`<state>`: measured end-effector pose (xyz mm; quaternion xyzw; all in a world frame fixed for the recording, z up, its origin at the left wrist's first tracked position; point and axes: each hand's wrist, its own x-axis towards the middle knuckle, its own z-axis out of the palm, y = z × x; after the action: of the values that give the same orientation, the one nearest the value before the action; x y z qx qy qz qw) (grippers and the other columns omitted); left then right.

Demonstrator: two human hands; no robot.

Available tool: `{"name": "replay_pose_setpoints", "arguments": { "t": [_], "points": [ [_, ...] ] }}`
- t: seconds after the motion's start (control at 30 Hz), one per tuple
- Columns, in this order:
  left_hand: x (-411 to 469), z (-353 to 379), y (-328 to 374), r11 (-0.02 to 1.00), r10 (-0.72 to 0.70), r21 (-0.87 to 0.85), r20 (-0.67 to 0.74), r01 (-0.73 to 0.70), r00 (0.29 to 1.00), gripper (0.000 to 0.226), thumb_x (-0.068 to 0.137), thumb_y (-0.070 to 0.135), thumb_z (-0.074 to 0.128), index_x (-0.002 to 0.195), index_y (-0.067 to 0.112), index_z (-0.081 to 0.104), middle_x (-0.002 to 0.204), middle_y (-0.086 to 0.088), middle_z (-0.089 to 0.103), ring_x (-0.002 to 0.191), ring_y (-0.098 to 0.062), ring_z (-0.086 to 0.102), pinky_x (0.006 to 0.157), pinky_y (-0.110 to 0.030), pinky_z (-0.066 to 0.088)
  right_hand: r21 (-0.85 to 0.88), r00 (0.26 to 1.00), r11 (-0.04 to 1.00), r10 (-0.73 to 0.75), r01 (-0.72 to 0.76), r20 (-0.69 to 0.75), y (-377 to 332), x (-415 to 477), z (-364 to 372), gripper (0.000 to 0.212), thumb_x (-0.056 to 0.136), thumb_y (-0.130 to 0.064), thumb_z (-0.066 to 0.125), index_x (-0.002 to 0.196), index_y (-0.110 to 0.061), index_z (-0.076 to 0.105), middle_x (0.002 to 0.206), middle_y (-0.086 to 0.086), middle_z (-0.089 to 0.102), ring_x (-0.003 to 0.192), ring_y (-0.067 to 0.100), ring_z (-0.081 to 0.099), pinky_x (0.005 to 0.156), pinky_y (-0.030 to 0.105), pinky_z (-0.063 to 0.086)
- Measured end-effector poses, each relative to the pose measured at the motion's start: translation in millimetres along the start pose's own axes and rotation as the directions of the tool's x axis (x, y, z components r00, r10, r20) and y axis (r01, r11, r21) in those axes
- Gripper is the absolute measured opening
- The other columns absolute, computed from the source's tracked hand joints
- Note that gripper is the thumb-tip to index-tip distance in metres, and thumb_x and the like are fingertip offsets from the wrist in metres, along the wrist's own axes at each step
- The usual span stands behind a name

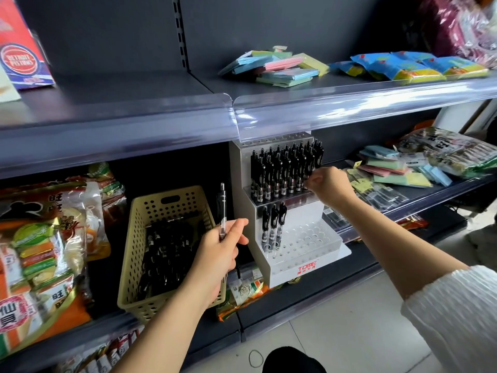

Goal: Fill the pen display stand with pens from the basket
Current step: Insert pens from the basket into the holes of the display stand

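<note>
the left hand (217, 254), nearest, grips a black retractable pen with a clear barrel (222, 211) upright, just in front of the beige perforated plastic basket (139, 238), where a heap of black pens (166, 254) lies. right of the basket stands the white stepped plastic pen display stand (293, 273), red "tome" on its front lip; three pens (274, 224) stand in its lower step. farther up, the right hand (326, 185) pinches the end pen (308, 168) of the packed middle step. the hands are well apart. on the upper shelf (121, 103), far left, a red and blue box (21, 57) reads "detroit pistons".
</note>
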<state>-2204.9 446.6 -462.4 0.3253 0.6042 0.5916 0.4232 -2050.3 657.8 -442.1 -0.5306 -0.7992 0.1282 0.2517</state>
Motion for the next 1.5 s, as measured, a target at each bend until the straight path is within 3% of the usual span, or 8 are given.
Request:
{"name": "replay_pose_setpoints", "arguments": {
  "t": [0.23,0.33,0.43,0.67,1.0,1.13,1.27,1.5],
  "points": [
    [1,2,-1,0.995,0.021,-0.093,-0.076,-0.028,0.997,0.028,0.1,0.037,0.031,0.109,0.025,0.055,0.079,-0.002,0.055,0.052,-0.006,0.033,0.04,-0.015,0.023,0.051,1.0,0.999,0.012,-0.011,-0.01,2,-5,0,0.015,0.085,-0.015,0.063,0.093,-0.006,0.072,0.092,0.013,0.072,0.085,0.028,0.065,0.067,0.024,0.041],
    [0,2,-2,0.994,0.014,-0.109,-0.06,-0.021,0.998,0.029,0.102,0.028,0.031,0.103,0.026,0.06,0.081,-0.001,0.051,0.055,-0.006,0.034,0.042,-0.015,0.025,0.095,0.992,0.995,0.034,-0.023,-0.12,5,-12,2,0.027,0.084,-0.014,0.064,0.11,-0.007,0.065,0.103,0.012,0.068,0.092,0.023,0.061,0.078,0.024,0.04],
    [-1,6,-2,0.994,0.019,-0.106,-0.047,-0.024,0.999,0.027,0.101,0.024,0.035,0.099,0.029,0.061,0.085,0.0,0.045,0.061,-0.006,0.037,0.046,-0.017,0.031,0.132,0.97,0.991,0.027,0.005,-0.243,-3,-24,0,0.025,0.084,-0.01,0.062,0.109,-0.009,0.063,0.097,0.008,0.062,0.082,0.015,0.051,0.071,0.018,0.031],
    [-4,16,-2,0.991,0.043,-0.122,-0.034,-0.047,0.998,0.018,0.096,0.017,0.049,0.104,0.023,0.064,0.092,0.003,0.059,0.083,-0.004,0.056,0.081,-0.029,0.053,0.489,0.953,0.865,-0.234,0.114,0.193,-56,-83,-7,0.007,0.086,-0.02,0.065,0.09,-0.015,0.069,0.074,-0.01,0.064,0.063,0.0,0.06,0.057,0.009,0.048],
    [0,21,-10,0.969,0.2,0.167,-0.109,-0.181,0.974,0.015,0.079,0.019,0.073,0.088,0.024,0.062,0.086,0.002,0.067,0.085,-0.009,0.064,0.076,-0.021,0.051,0.704,0.938,0.697,-0.139,-0.135,0.317,-69,-107,9,0.013,0.082,-0.009,0.07,0.074,-0.009,0.06,0.07,0.011,0.067,0.062,0.015,0.065,0.061,0.025,0.057],
    [2,21,-16,0.932,0.239,0.292,-0.044,-0.216,0.97,0.019,0.079,0.02,0.072,0.094,0.022,0.061,0.095,0.015,0.063,0.088,0.009,0.056,0.076,-0.006,0.043,0.656,0.978,0.752,-0.089,-0.058,0.189,-52,-89,-15,0.006,0.086,-0.009,0.063,0.08,-0.011,0.063,0.08,0.007,0.071,0.075,0.021,0.069,0.072,0.031,0.059],
    [8,9,-30,0.778,0.373,0.565,-0.064,-0.274,0.926,0.019,0.08,0.023,0.072,0.097,0.022,0.063,0.094,0.014,0.058,0.087,0.006,0.051,0.072,-0.004,0.037,0.493,0.987,0.87,0.061,0.022,-0.152,-23,-54,-41,0.005,0.087,-0.015,0.064,0.083,-0.015,0.063,0.073,-0.004,0.067,0.067,0.01,0.065,0.065,0.02,0.053],
    [15,-26,-43,0.577,0.383,0.805,-0.115,-0.14,0.917,0.03,0.079,0.036,0.071,0.103,0.019,0.065,0.094,0.007,0.052,0.095,-0.015,0.054,0.079,-0.027,0.046,0.334,0.944,0.942,0.074,0.04,-0.323,-11,-18,-47,0.003,0.089,-0.015,0.061,0.088,-0.012,0.061,0.076,-0.001,0.062,0.06,0.002,0.054,0.05,0.0,0.037]
  ]
}}
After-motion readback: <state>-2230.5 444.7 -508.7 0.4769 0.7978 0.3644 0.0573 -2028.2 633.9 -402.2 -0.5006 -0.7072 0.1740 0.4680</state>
